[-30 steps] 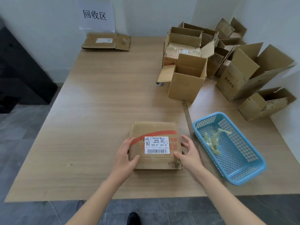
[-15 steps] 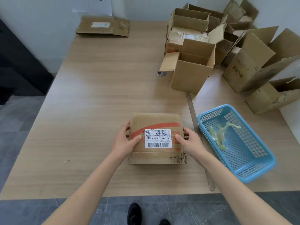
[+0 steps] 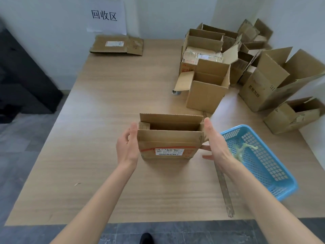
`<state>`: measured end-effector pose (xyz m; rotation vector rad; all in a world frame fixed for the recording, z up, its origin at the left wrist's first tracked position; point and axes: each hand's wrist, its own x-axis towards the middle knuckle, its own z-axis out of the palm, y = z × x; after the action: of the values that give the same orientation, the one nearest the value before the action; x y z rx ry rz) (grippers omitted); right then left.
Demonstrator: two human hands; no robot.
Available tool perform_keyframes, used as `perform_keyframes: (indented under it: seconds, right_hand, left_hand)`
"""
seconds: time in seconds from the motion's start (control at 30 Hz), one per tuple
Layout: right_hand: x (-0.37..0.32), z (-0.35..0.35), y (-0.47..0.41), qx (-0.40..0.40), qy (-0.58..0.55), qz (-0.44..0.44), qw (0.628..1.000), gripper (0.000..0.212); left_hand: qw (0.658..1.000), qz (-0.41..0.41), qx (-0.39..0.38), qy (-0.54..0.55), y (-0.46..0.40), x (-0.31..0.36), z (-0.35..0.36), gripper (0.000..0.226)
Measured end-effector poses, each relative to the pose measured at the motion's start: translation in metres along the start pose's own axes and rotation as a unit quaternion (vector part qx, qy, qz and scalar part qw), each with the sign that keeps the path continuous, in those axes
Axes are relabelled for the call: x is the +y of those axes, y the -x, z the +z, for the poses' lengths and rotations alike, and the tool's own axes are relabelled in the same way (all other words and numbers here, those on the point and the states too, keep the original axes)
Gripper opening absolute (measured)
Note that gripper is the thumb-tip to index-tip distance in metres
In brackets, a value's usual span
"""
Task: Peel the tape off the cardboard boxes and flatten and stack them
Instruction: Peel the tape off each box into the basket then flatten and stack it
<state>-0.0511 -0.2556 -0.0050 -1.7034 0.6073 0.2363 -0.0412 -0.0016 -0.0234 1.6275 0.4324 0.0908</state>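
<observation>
A small cardboard box [image 3: 169, 143] with a white barcode label and a red stripe stands upright on the wooden table [image 3: 109, 106], its top open and flaps raised. My left hand [image 3: 127, 145] presses flat against its left side with straight fingers. My right hand [image 3: 213, 140] presses against its right side, fingers straight, thumb toward the box's lower corner. A flattened box [image 3: 117, 45] lies at the far edge of the table under a wall sign.
Several open cardboard boxes [image 3: 209, 85] crowd the far right of the table. A blue plastic basket [image 3: 260, 161] holding crumpled tape stands right of my right hand. A long strip of tape [image 3: 224, 187] lies on the table beside it.
The box lay flat with both hands on top of it. Now it stands up, opened into a tube, with a hand on each side.
</observation>
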Motion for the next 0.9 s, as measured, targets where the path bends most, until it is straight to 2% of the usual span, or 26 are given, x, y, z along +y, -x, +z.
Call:
perform_keyframes:
  seconds: [0.07,0.17,0.3,0.37,0.43,0.53,0.6,0.67,0.73,0.8,0.9]
  right_hand:
    - [0.001,-0.001,0.003,0.029,0.022,0.007,0.999,0.074]
    - [0.003,-0.004,0.005,0.033,0.024,0.016,0.999,0.047]
    - [0.001,-0.006,0.006,0.025,0.06,0.012,0.998,0.042]
    - [-0.003,-0.007,0.009,0.013,0.065,0.006,0.998,0.027]
    - [-0.005,-0.008,0.011,-0.004,0.058,0.009,0.998,0.021]
    - [-0.007,-0.009,0.015,-0.03,0.03,0.02,0.999,0.031]
    - [-0.006,-0.013,0.017,-0.064,-0.004,0.012,0.998,0.043]
    - [-0.004,-0.017,0.018,-0.099,0.043,-0.019,0.994,0.065]
    - [-0.001,-0.017,0.019,-0.121,0.115,-0.04,0.985,0.09]
    - [0.002,-0.017,0.016,-0.106,0.127,-0.044,0.985,0.102]
    - [0.004,-0.022,0.013,-0.046,0.103,-0.071,0.991,0.099]
  left_hand:
    - [0.999,0.0,0.035,-0.022,0.001,-0.001,-0.003,0.059]
    - [0.991,0.01,0.05,-0.125,-0.001,0.005,-0.007,0.041]
    - [0.982,-0.026,0.008,-0.186,-0.008,0.025,-0.015,0.027]
    - [0.971,-0.02,0.002,-0.237,-0.009,0.033,-0.017,0.029]
    - [0.958,-0.013,-0.003,-0.287,-0.008,0.038,-0.015,0.043]
    - [0.94,-0.015,-0.015,-0.339,-0.008,0.041,-0.007,0.063]
    - [0.924,-0.018,-0.02,-0.381,-0.008,0.043,-0.001,0.067]
    - [0.907,-0.007,-0.018,-0.422,-0.007,0.044,0.003,0.062]
    - [0.903,0.022,-0.016,-0.428,-0.003,0.044,0.005,0.052]
    - [0.927,0.051,-0.02,-0.371,0.0,0.041,0.004,0.047]
    - [0.982,0.039,-0.031,-0.182,0.003,0.034,-0.001,0.042]
